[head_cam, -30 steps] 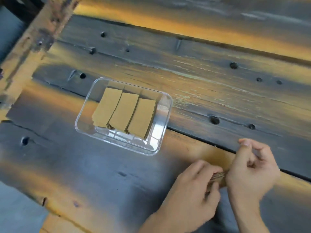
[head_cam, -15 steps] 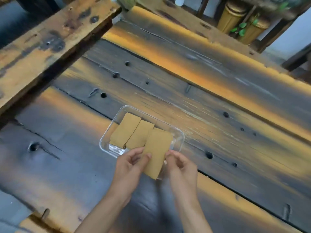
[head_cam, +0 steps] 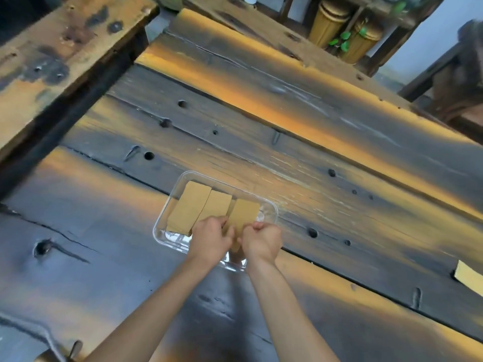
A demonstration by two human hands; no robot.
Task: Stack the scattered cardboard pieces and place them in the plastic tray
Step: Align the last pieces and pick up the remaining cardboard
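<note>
Two cardboard stacks point(head_cam: 198, 209) already lean inside the plastic tray point(head_cam: 270, 209) while the left hand point(head_cam: 210, 239) and right hand point(head_cam: 262, 241), fingers curled, pinch another stack point(head_cam: 244, 212) into it, and one loose piece point(head_cam: 467, 275) seemingly remains on the table's right edge.

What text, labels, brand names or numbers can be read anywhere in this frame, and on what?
None can be read.
Cardboard stacks in the plastic tray: plain brown, no print.
Stack held by the left hand and right hand: plain.
Cardboard piece at the right edge: no print seen.
Yellow containers at the back: too blurred to tell any marking.
</note>
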